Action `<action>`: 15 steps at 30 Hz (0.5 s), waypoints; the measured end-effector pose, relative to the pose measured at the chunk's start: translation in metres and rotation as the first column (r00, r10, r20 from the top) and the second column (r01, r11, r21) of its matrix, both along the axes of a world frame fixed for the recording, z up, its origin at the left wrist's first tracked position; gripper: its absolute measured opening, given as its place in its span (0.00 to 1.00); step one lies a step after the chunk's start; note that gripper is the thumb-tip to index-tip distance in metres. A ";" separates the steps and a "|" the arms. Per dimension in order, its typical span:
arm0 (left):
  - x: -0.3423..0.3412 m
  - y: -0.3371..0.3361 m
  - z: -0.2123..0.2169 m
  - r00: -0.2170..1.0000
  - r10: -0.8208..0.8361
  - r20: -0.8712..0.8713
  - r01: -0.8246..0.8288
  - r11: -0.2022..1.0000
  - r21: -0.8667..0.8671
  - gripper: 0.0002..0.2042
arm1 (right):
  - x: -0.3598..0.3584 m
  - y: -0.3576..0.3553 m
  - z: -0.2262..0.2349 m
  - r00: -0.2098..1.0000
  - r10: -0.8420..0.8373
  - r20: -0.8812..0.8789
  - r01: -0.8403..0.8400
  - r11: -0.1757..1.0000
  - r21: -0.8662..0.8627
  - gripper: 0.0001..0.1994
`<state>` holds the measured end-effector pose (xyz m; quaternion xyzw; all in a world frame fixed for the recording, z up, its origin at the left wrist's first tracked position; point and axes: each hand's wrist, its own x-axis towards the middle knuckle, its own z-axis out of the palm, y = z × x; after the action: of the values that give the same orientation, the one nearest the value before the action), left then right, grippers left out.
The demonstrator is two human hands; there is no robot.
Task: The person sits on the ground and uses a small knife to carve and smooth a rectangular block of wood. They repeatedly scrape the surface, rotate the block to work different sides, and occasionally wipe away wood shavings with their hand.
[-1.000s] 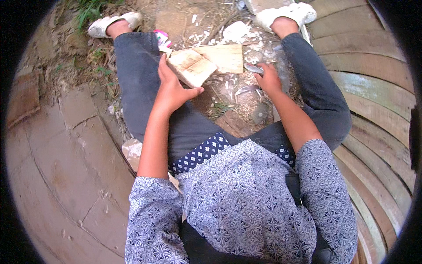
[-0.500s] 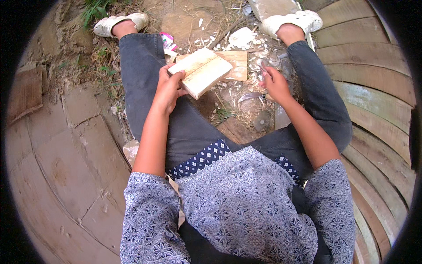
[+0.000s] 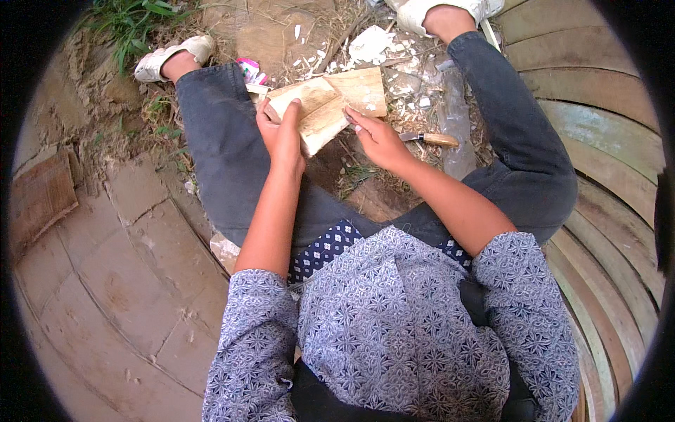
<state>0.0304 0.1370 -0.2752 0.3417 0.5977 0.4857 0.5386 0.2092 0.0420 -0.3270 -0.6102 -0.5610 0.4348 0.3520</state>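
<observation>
A pale wooden block (image 3: pixel 318 125) with a groove across its face is tilted above the ground between my legs. My left hand (image 3: pixel 283 133) grips its left side, thumb on top and fingers around the edge. Closed at the block's right edge is my right hand (image 3: pixel 378 141), pinching a small dark object whose kind I cannot make out. A knife with a wooden handle (image 3: pixel 440 140) lies just right of that hand, its blade partly hidden by the hand and wrist. Behind the block rests a flat light-brown board (image 3: pixel 367 86).
White wood shavings (image 3: pixel 415 84) litter the ground beyond the board. A pink-and-white packet (image 3: pixel 249 70) lies near my left shin. Curved wooden planks (image 3: pixel 598 141) run along the right; a muddy paved surface (image 3: pixel 126 281) spreads at left. Grass (image 3: pixel 140 28) grows at the far left.
My right hand has moved left, from over the shavings to the block's right edge. The block has turned and tilted in my left hand. The knife's handle is now uncovered.
</observation>
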 end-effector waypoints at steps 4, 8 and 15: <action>0.014 0.005 0.003 0.992 -0.091 0.091 0.088 0.995 0.042 0.17 | -0.002 0.000 -0.035 0.985 -0.170 -0.041 0.173 0.978 0.116 0.23; 0.003 0.008 0.008 0.978 -0.020 0.209 0.039 0.996 -0.086 0.16 | -0.018 0.001 0.018 0.989 -0.058 -0.134 0.069 0.994 0.079 0.23; -0.009 0.015 0.000 0.973 0.009 0.232 0.039 0.978 -0.203 0.20 | -0.014 0.005 0.027 0.995 0.007 -0.103 -0.012 0.999 -0.048 0.24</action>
<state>0.0211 0.1521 -0.2753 0.2296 0.5755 0.4533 0.6408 0.1953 0.0468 -0.2996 -0.5930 -0.5342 0.4807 0.3633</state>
